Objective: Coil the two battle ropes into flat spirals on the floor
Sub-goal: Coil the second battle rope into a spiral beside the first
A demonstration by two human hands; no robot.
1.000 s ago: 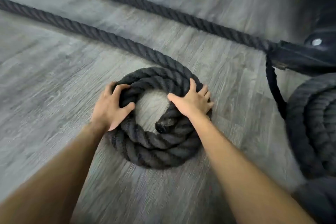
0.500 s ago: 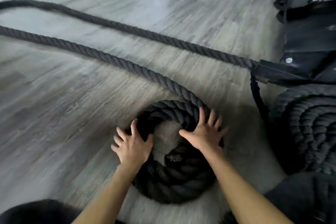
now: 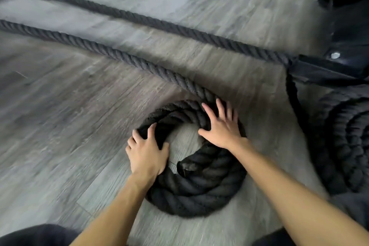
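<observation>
1. The rope coil (image 3: 199,191) lies flat on the floor (image 3: 60,126), and its loose tail (image 3: 119,60) runs off toward 10 o'clock.
2. The left hand (image 3: 146,156) grips the coil's 9 o'clock edge, fingers curled over it.
3. The right hand (image 3: 221,128) presses flat, fingers spread, at 1 o'clock.
4. A second coil (image 3: 347,146) lies at 3 o'clock.

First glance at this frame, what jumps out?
A half-wound coil of black rope lies dead centre on the grey floor, its cut end poking into the open middle. The left hand grips its left side, while the right hand presses flat on its far right arc. Two loose rope runs stretch off to the upper left, and a larger coil lies at the right edge.
</observation>
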